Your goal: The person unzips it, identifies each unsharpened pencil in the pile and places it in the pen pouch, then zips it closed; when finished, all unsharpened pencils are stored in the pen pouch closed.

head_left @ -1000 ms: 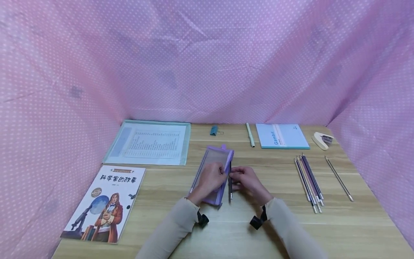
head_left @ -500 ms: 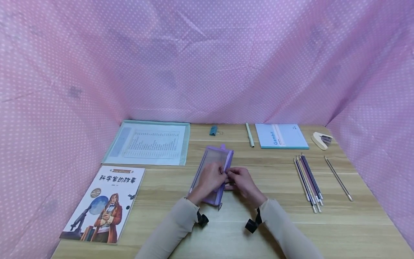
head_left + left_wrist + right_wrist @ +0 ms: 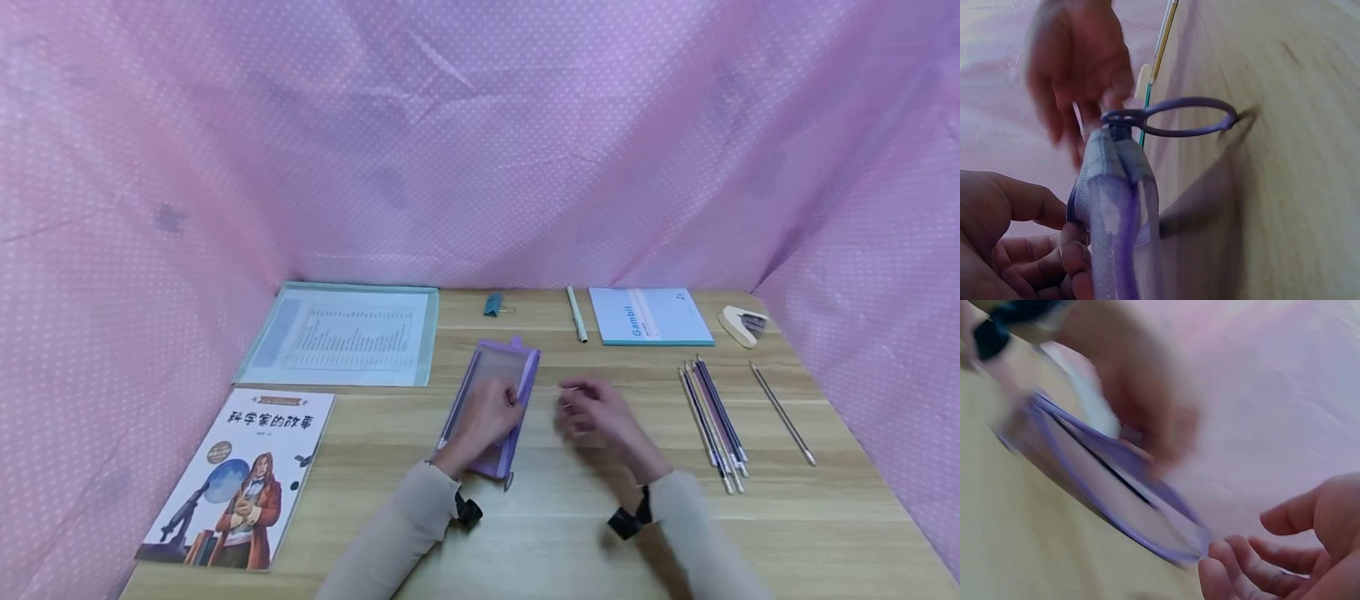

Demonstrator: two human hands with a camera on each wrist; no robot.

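A purple-edged mesh pencil case [image 3: 517,360] lies at the middle of the wooden table. My left hand [image 3: 486,421] lies over it and pinches its right edge between thumb and fingers. The right wrist view shows the zip side gaping, with a dark pencil [image 3: 1107,464] lengthwise inside. Off to the right of the case, my right hand [image 3: 603,415] hovers with loosely bent fingers and nothing in them. A ring-shaped zip pull [image 3: 1188,102] sticks out from the case's near end in the left wrist view.
Several pencils [image 3: 714,425] lie bunched on the right, with a single pencil [image 3: 782,414] beyond them. Along the back are a document folder [image 3: 360,333], a binder clip [image 3: 492,305], a pen [image 3: 577,314], a notebook [image 3: 652,317] and a white stapler-like item [image 3: 738,327]. A book [image 3: 243,475] lies left.
My right hand has slipped the dark pencil through the case's opening, let it go and drawn back to the right. My left hand keeps its hold on the case edge.
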